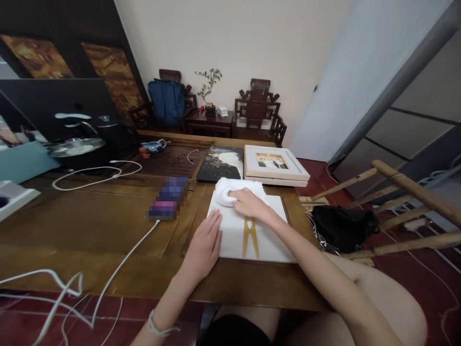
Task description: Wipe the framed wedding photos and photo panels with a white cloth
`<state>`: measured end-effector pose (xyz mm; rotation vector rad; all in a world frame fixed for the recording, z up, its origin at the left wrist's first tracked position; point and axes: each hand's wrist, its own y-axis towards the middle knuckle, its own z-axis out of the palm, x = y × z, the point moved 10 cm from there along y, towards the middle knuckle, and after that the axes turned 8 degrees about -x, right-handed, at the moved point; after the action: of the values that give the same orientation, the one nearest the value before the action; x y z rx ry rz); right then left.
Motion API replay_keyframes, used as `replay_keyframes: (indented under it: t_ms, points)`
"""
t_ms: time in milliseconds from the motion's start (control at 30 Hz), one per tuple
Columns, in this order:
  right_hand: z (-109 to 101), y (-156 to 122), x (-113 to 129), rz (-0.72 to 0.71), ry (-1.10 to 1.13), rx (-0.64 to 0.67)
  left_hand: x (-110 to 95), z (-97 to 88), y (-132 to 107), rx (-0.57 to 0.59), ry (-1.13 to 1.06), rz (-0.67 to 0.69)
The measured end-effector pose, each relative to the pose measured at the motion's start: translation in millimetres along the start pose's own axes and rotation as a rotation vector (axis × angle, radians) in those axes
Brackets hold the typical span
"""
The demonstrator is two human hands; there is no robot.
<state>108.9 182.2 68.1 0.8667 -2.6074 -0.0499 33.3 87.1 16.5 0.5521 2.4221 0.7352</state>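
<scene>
We note the left hand [205, 240] laid flat, palm down, fingers extended forward, its forearm [173, 298] slanting in from lower left. We see the right hand [248, 203] farther forward, fingers bent, its forearm [306, 254] stretching diagonally from lower right.

The cloth [240, 184] probably hides the panel's [232, 240] far edge.

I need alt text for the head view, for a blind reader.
A person's right hand holds a white cloth on a white panel bearing a yellow A-like shape, while the left hand rests on the panel's left edge. Beyond the panel, a dark picture and framed photo lie on the wooden table.
</scene>
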Motion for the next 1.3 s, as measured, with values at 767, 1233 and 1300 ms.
replay_keyframes:
  t_ms: [767,1233,1300]
  points:
    - [-7,-222,14,0.099,-0.048,0.183,0,1.6,1,0.011,-0.008,-0.013]
    - [-47,-82,-93,0.149,-0.093,-0.089,2,0.5,0,0.023,-0.029,-0.036]
    - [-49,-82,-90,0.153,-0.092,-0.1,2,0.2,0,0.024,-0.027,-0.033]
